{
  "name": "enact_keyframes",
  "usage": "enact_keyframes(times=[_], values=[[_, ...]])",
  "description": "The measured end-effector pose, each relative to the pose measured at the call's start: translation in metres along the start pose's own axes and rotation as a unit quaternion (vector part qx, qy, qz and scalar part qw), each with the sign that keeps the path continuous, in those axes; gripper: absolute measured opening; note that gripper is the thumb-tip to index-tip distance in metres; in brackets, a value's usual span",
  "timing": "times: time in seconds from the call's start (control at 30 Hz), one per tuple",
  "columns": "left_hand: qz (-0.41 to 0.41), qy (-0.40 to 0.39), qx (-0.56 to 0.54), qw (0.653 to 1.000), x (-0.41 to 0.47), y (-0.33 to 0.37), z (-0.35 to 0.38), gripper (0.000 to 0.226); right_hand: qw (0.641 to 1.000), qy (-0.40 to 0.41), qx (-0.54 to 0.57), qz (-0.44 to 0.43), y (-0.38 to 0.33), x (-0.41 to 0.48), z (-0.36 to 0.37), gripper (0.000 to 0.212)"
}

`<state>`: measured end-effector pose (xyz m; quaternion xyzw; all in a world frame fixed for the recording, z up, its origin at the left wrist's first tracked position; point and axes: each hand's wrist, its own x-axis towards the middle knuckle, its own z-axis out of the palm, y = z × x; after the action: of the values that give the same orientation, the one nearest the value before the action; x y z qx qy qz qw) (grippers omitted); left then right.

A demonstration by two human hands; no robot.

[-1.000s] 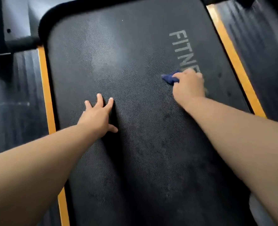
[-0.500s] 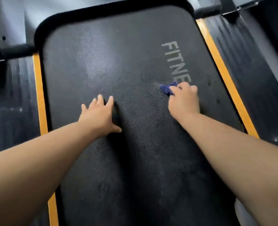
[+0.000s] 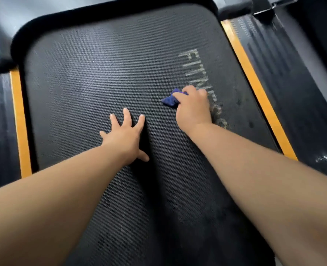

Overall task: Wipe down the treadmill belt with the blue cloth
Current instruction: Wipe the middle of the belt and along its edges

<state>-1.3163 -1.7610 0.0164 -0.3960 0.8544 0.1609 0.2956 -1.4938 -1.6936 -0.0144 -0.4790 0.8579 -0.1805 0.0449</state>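
The black textured treadmill belt (image 3: 86,73) fills the head view, with grey FITNESS lettering on its right side. My right hand (image 3: 194,108) grips a small crumpled blue cloth (image 3: 169,99) and presses it on the belt over the lettering; only the cloth's left part shows past my fingers. My left hand (image 3: 125,137) lies flat on the belt's middle with fingers spread, a short way left of the cloth.
Orange strips run along both belt edges, the left one (image 3: 20,131) and the right one (image 3: 258,93). Beyond them lie dark ribbed side rails (image 3: 293,77). A black curved cover (image 3: 101,14) bounds the belt's far end. Dark spots mark the belt right of my right hand.
My right hand with the cloth has slid nearer along the lettering and slightly left. My left hand has stayed flat on the belt. The camera has shifted, showing more of the far end.
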Motion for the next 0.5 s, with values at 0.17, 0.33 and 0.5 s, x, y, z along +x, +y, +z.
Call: enact_keyframes(times=[0.17,0.33,0.5], values=[[0.003,-0.006,-0.007,1.000,-0.001,0.000,-0.002,0.126,0.997,-0.020,0.018,-0.078,-0.004,-0.092,-0.006,0.036],[0.002,-0.015,-0.010,1.000,0.001,0.001,0.000,0.128,0.997,0.005,0.008,-0.080,-0.002,-0.053,0.002,0.030],[0.000,-0.014,-0.013,1.000,0.001,0.000,0.000,0.127,0.998,-0.029,0.004,0.049,-0.013,0.009,0.000,0.031]])
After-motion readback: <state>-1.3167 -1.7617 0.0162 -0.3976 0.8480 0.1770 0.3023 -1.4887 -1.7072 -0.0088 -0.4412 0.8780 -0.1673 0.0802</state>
